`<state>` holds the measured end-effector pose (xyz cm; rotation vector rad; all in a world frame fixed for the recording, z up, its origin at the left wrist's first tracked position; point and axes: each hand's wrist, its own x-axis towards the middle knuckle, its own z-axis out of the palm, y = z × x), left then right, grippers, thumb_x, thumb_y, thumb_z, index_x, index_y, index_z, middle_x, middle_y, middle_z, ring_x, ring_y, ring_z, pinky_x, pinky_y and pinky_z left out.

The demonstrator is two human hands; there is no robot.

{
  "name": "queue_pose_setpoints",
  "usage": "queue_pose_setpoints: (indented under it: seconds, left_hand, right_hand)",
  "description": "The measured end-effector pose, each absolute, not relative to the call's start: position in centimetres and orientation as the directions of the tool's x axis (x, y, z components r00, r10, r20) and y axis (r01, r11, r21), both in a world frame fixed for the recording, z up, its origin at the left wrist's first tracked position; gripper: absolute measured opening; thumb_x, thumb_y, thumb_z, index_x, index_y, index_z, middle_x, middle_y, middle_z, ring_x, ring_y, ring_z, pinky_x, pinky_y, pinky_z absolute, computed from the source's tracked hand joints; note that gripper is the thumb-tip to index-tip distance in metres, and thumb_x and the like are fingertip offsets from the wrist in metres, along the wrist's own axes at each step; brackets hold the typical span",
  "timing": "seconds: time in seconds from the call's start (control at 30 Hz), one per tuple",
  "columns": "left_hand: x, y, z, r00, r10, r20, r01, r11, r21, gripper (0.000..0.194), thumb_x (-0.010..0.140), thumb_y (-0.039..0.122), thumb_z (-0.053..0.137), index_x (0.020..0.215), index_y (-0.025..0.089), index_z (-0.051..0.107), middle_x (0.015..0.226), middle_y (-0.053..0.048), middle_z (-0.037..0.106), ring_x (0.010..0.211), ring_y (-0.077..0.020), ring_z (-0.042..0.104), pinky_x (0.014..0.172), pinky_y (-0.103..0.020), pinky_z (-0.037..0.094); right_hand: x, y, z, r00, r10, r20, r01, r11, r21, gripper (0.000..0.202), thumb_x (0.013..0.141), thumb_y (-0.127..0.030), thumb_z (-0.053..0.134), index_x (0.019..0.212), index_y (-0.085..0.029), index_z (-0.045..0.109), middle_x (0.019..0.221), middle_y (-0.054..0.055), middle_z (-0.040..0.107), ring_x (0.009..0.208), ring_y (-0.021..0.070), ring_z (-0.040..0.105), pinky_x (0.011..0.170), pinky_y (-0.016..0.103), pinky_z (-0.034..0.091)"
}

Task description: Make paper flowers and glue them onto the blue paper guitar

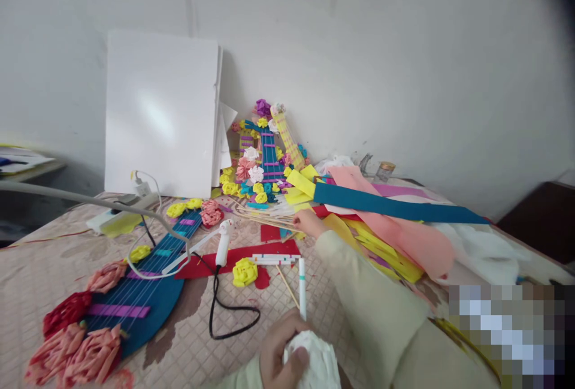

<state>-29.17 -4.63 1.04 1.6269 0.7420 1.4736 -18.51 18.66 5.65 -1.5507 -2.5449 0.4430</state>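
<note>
My left hand [285,350], low in the middle, is closed around a white crumpled paper flower [314,362]. My right hand [309,222] reaches forward to the ends of several thin wooden sticks [265,216]. Its fingers look pinched together there, but whatever is between them is hidden. Between the two hands, a white marker with a teal band [302,287] points toward the flower, beside a loose stick [287,286]. A yellow paper flower [245,272] and a white hot glue gun [223,242] with a black cord lie left of them.
A blue guitar-shaped craft [164,293] with paper flowers fills the left. Similar decorated guitars [272,155] lean at the wall beside a white board [162,113]. Coloured strips [395,203] spread at right near a glass jar [385,171]. A white cable [112,202] crosses a power strip [121,212].
</note>
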Motion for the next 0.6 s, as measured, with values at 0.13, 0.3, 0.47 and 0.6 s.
queue_pose_setpoints:
  seconds: [0.13, 0.3, 0.47, 0.6]
  left_hand:
    - [-29.5, -4.6, 2.1, 0.107, 0.952, 0.288, -0.128, -0.274, 0.953, 0.033, 0.072, 0.046, 0.041, 0.067, 0.015, 0.051, 0.062, -0.002, 0.045, 0.057, -0.014, 0.042, 0.053, -0.024, 0.032]
    - [-29.5, -3.9, 2.7, 0.01, 0.996, 0.085, -0.312, -0.077, 0.947, 0.03, 0.067, 0.045, 0.05, 0.065, 0.015, 0.048, 0.055, 0.002, 0.041, 0.05, -0.0103, 0.035, 0.047, -0.021, 0.026]
    - [-28.9, -3.5, 2.4, 0.018, 1.0, -0.017, -0.427, 0.023, 0.904, 0.026, 0.063, 0.039, 0.054, 0.068, 0.013, 0.052, 0.054, 0.003, 0.044, 0.05, -0.0101, 0.038, 0.048, -0.021, 0.027]
    - [-28.5, -3.7, 2.0, 0.103, 0.995, -0.006, -0.444, 0.052, 0.895, 0.024, 0.064, 0.035, 0.055, 0.071, 0.012, 0.055, 0.055, 0.001, 0.048, 0.051, -0.0105, 0.04, 0.049, -0.021, 0.029]
  right_hand:
    - [-19.3, 18.8, 5.9, -0.419, 0.908, 0.029, 0.831, 0.396, -0.391, 0.023, 0.081, -0.027, 0.044, 0.099, -0.013, 0.051, 0.102, 0.007, 0.052, 0.09, 0.0168, 0.051, 0.076, 0.036, 0.042]
    - [-17.0, 14.6, 7.4, -0.474, 0.88, 0.032, 0.713, 0.405, -0.572, 0.032, 0.083, -0.031, 0.036, 0.09, -0.009, 0.058, 0.09, 0.011, 0.059, 0.082, 0.0162, 0.053, 0.065, 0.025, 0.041]
    - [-16.0, 7.2, 7.1, -0.662, 0.739, -0.122, 0.536, 0.354, -0.766, 0.045, 0.082, -0.045, 0.029, 0.082, -0.014, 0.061, 0.061, 0.0, 0.057, 0.052, 0.0078, 0.051, 0.046, 0.018, 0.038]
    - [-16.2, 3.7, 6.2, -0.707, 0.704, -0.068, 0.145, 0.05, -0.988, 0.033, 0.076, -0.043, 0.046, 0.067, -0.014, 0.06, 0.048, -0.005, 0.042, 0.044, 0.0055, 0.039, 0.043, 0.018, 0.03]
